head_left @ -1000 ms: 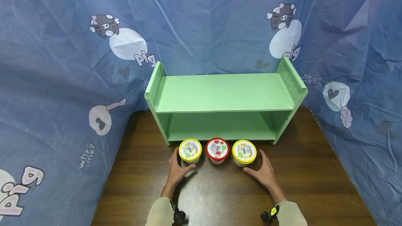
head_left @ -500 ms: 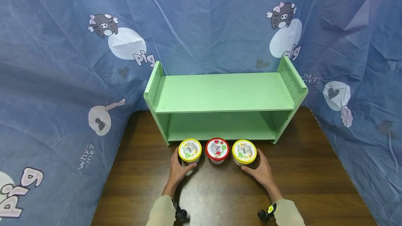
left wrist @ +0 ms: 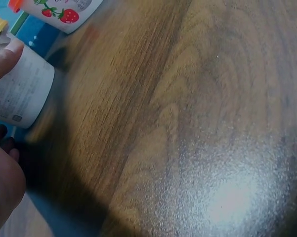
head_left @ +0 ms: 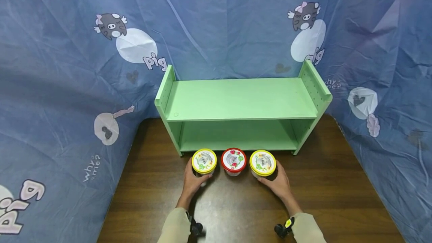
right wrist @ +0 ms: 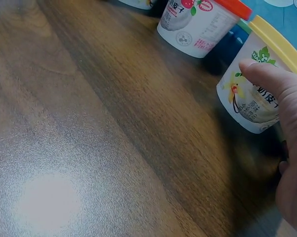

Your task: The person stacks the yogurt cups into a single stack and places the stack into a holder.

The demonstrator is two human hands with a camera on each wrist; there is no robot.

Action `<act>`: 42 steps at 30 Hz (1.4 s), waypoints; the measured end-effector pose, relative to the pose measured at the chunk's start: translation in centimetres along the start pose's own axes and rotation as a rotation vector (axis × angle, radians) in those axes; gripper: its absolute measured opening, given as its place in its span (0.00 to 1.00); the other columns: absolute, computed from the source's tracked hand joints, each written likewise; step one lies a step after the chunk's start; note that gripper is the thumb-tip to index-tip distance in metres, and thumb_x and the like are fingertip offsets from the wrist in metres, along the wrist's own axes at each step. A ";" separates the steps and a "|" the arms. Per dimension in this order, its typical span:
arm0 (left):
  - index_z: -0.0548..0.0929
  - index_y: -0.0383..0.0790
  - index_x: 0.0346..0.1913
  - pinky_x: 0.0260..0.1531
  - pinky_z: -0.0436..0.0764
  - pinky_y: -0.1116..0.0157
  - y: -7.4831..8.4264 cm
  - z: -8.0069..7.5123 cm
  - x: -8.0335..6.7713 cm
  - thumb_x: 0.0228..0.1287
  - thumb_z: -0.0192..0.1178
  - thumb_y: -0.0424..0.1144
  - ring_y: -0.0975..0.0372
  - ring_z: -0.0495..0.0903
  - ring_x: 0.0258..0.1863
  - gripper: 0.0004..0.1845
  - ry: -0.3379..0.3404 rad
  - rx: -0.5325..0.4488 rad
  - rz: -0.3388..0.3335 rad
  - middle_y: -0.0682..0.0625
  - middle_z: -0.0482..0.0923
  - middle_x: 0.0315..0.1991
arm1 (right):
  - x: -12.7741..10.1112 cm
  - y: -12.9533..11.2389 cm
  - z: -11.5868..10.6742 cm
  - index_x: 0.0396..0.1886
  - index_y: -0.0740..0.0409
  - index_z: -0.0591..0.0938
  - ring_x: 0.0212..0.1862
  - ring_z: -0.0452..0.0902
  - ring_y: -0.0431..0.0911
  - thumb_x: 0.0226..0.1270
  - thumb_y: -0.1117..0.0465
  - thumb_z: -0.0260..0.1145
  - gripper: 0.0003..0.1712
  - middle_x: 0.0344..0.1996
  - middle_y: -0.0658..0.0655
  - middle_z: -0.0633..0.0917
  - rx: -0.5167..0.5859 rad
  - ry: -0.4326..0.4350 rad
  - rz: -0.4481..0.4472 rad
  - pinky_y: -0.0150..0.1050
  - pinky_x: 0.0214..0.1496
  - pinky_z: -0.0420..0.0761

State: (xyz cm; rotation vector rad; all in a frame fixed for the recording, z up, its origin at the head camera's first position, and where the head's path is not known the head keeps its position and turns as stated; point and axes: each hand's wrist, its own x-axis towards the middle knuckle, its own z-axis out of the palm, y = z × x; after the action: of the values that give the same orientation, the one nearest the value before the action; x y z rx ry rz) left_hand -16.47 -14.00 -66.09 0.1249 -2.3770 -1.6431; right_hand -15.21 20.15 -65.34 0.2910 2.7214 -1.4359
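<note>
Thumbs show but most fingers hide where left grip and right grip each clamp one yellow-lidded cup.

Left hand and right hand, bare, apart, both gripping.
Thumbs turned inward, opposing fingers; forearms extended forward, slightly converging.

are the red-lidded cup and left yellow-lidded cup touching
Apart: the head view shows table between the red-lidded cup and left yellow-lidded cup.

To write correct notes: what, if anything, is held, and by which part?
The left hand grips the left yellow-lidded cup, the right hand the right yellow-lidded cup, each by its side wall, below the lid.
</note>
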 end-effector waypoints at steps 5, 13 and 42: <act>0.67 0.39 0.67 0.64 0.66 0.50 0.0 0.2 -0.1 0.31 0.79 0.39 0.49 0.72 0.59 0.52 0.035 -0.064 0.092 0.38 0.74 0.59 | 0.1 0.0 0.3 0.75 0.59 0.54 0.73 0.58 0.62 0.42 0.46 0.80 0.64 0.71 0.67 0.64 0.017 0.015 -0.016 0.62 0.73 0.59; 0.63 0.36 0.70 0.70 0.60 0.47 0.0 0.4 0.3 0.31 0.80 0.32 0.48 0.68 0.66 0.55 -0.016 -0.111 -0.071 0.38 0.71 0.65 | 0.1 -0.2 0.6 0.73 0.60 0.57 0.70 0.62 0.62 0.42 0.48 0.80 0.62 0.68 0.67 0.68 0.048 0.030 -0.009 0.60 0.72 0.61; 0.68 0.35 0.66 0.68 0.63 0.48 0.0 0.9 -0.1 0.32 0.79 0.31 0.48 0.71 0.63 0.50 0.040 -0.105 -0.121 0.38 0.76 0.60 | 0.4 -0.6 1.1 0.71 0.62 0.60 0.69 0.65 0.60 0.41 0.51 0.81 0.59 0.65 0.67 0.71 0.101 0.066 0.021 0.58 0.72 0.63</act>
State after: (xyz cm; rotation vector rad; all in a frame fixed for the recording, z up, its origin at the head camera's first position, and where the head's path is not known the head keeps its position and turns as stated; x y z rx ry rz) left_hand -16.64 -13.19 -66.40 0.2852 -2.2883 -1.7981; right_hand -15.71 18.97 -65.56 0.3767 2.6921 -1.5886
